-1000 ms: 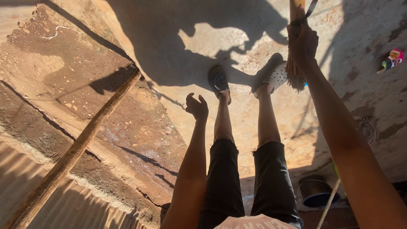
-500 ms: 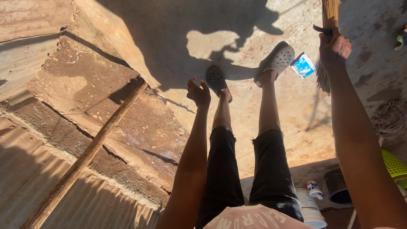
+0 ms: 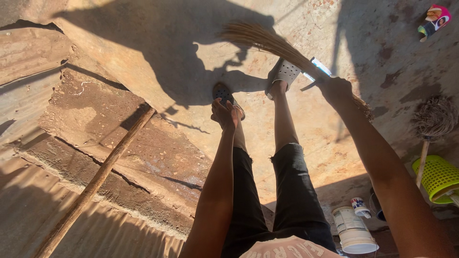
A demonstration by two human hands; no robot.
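right hand (image 3: 337, 91) closed in a fist round the broom (image 3: 267, 40), gripping near the bound end; bristles fanned out to the upper left, over the floor (image 3: 191, 28) and above the right shoe (image 3: 285, 71). short stub of broom sticking out past the fist to the lower right. blue-white packet (image 3: 319, 68) just beside the fist, partly hidden behind the broom.

left hand (image 3: 224, 114) empty, hanging loose with fingers half curled, touching nothing, in front of the left shoe (image 3: 222, 91). both legs in dark shorts (image 3: 291, 191), standing on sunlit concrete, big shadow of the person across it.

left of the legs: wooden pole (image 3: 95, 181) lying slantwise over a raised dirt step (image 3: 95, 119), corrugated sheet (image 3: 110, 234) at the bottom left edge.

right side: mop (image 3: 432, 119) with head up, handle running down to a yellow-green basket (image 3: 437, 177). white tub (image 3: 352, 229) near the bottom edge, small bottle (image 3: 359, 206) just beside it, dark container behind, mostly hidden by the right arm. small colourful toy (image 3: 435, 19) at the top right corner, well apart from the rest.
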